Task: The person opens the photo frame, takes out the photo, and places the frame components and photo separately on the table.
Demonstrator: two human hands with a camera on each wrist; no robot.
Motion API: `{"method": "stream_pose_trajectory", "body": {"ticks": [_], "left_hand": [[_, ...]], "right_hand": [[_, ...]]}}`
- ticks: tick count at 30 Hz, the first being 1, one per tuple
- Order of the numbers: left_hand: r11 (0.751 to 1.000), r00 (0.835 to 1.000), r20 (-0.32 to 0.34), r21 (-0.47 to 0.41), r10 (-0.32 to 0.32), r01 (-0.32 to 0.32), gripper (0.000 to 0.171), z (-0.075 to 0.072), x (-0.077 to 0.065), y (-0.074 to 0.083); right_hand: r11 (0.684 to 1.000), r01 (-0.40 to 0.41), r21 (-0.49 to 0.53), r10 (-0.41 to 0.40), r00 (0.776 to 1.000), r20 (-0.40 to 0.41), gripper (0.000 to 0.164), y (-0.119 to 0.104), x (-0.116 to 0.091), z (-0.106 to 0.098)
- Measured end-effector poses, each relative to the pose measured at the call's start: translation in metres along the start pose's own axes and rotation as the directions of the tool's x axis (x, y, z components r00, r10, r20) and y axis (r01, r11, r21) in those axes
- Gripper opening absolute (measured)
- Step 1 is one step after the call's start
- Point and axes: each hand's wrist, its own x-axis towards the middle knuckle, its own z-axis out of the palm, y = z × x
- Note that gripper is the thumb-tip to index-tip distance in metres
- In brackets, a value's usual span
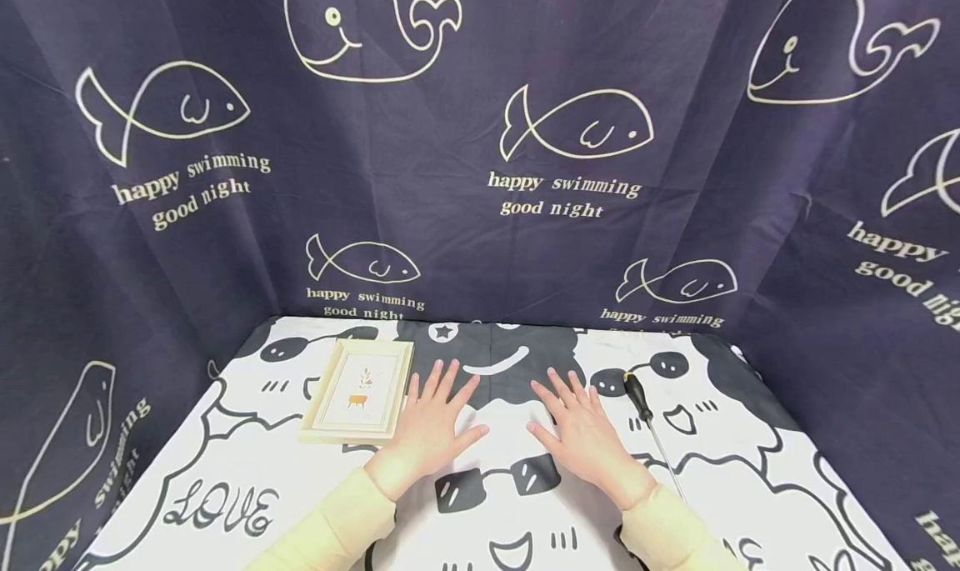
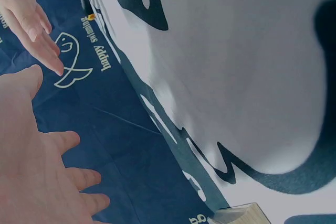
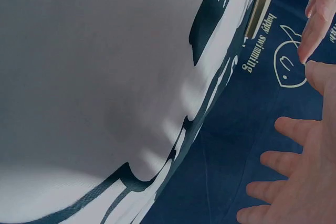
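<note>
- We see the left hand (image 1: 427, 428) and right hand (image 1: 588, 438) above the counter (image 1: 502, 438); each grip is spread and holds nothing;
- the picture frame (image 1: 358, 392) lies towards the back left corner, just beside the left hand;
- the screwdriver (image 1: 642, 409) lies towards the right edge; we judge them parted so each sits near one hand.
</note>
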Motion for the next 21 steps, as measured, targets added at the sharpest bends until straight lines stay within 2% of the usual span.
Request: {"method": "stream_pose_trajectory", "body": {"ticks": [14,18,21], "left_hand": [[1.000,1.000,0.008,-0.004,0.012,-0.012,0.070,-0.001,-0.002,0.003],[1.000,0.999,0.021,-0.006,0.025,-0.025,0.071,-0.003,0.002,0.000],[0.999,0.999,0.020,-0.007,0.031,-0.031,0.070,-0.010,0.005,-0.005]], "right_hand": [[1.000,-0.002,0.016,0.002,1.000,0.007,0.058,-0.003,-0.004,-0.002],[1.000,0.016,0.011,-0.016,1.000,-0.003,0.058,-0.004,0.003,-0.005],[0.999,0.042,0.016,-0.042,0.999,-0.003,0.058,-0.008,0.013,-0.010]]}}
